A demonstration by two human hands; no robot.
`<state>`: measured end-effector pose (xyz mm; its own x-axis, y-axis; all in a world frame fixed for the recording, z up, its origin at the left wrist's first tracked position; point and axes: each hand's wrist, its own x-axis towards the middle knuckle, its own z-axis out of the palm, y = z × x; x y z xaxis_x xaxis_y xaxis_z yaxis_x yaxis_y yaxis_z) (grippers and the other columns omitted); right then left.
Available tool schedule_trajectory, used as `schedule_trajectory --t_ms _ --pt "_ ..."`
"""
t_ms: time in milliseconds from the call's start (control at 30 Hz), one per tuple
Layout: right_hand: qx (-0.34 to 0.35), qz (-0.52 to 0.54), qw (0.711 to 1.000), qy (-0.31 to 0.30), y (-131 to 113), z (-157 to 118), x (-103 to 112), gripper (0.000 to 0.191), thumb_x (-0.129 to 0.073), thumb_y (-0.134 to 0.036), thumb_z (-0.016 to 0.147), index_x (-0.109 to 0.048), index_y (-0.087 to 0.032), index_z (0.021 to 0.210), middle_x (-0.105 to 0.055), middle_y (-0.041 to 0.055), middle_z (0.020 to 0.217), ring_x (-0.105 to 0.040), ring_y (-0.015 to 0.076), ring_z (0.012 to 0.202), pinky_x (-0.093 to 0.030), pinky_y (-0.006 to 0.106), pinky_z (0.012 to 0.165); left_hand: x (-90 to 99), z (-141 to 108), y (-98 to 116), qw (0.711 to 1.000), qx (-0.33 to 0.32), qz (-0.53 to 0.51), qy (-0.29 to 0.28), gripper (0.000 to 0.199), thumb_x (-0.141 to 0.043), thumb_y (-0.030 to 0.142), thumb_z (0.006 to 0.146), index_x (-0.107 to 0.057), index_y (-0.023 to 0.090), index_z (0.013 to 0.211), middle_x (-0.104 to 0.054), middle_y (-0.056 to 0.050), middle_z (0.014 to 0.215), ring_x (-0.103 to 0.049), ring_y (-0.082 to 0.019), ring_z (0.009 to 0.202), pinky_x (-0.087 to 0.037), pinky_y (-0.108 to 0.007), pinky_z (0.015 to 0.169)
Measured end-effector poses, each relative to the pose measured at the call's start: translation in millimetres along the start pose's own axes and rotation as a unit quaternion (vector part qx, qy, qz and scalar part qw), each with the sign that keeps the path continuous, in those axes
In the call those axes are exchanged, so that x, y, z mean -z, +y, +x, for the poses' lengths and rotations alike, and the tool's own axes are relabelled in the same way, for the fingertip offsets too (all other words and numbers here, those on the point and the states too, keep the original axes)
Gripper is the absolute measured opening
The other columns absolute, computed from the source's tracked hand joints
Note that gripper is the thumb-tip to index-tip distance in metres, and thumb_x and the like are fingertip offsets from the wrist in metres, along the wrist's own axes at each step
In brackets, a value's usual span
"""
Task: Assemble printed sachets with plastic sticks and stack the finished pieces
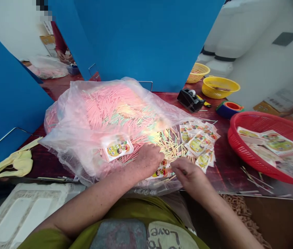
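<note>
A large clear plastic bag (66,138) lies open across the dark red table, full of thin pink, yellow and green sticks (105,107). At its front edge, my left hand (150,159) is closed over a small printed packet (160,172). Just to the right, my right hand (188,173) pinches at the packet's right side with curled fingers. Another printed packet (117,148) rests on the bag left of my hands. Several more packets (199,143) are piled to the right of the loose sticks.
A red basket (265,119) with packets stands at the right. Behind are a black tape dispenser (190,100), tape rolls (229,109) and yellow baskets (220,86). Yellow gloves (19,162) lie at the left. Blue partitions (141,41) rise behind; another person's hands (65,56) show beyond.
</note>
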<state>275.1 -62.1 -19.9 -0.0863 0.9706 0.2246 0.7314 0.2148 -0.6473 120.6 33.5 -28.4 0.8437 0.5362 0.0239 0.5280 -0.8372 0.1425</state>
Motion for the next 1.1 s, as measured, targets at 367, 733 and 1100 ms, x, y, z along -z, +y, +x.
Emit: schedule_trajectory --t_ms 367,733,1100 --pt "0.07 -0.011 0.971 0.228 5 4 27 0.012 -0.055 -0.016 0.082 -0.062 -0.021 0.092 -0.06 0.0063 0.089 -0.059 0.0178 0.085 -0.053 0.032 0.069 36.3 -9 -6 0.99 0.013 -0.14 0.009 0.025 -0.045 0.03 0.09 -0.065 0.018 0.08 -0.064 -0.001 0.081 -0.055 -0.015 0.081 -0.031 -0.03 0.074" --pt "0.239 -0.173 0.955 0.031 -22 4 30 0.031 -0.038 -0.006 0.084 -0.06 -0.019 0.102 -0.063 0.0083 0.095 -0.063 0.0154 0.084 -0.056 0.026 0.073 40.4 -29 4 0.995 -0.017 -0.074 0.066 0.032 -0.034 0.028 0.093 -0.064 0.017 0.089 -0.063 -0.005 0.083 -0.052 -0.019 0.087 -0.026 -0.039 0.081" --pt "0.196 -0.199 0.96 0.018 -58 11 38 0.04 -0.042 -0.027 0.089 -0.043 -0.019 0.128 -0.051 0.0169 0.123 -0.052 0.0279 0.111 -0.05 0.046 0.085 28.4 -47 -2 0.927 -0.073 -0.293 0.221 0.036 -0.031 0.031 0.094 -0.061 0.019 0.11 -0.066 -0.008 0.106 -0.057 -0.017 0.097 -0.032 -0.037 0.093"
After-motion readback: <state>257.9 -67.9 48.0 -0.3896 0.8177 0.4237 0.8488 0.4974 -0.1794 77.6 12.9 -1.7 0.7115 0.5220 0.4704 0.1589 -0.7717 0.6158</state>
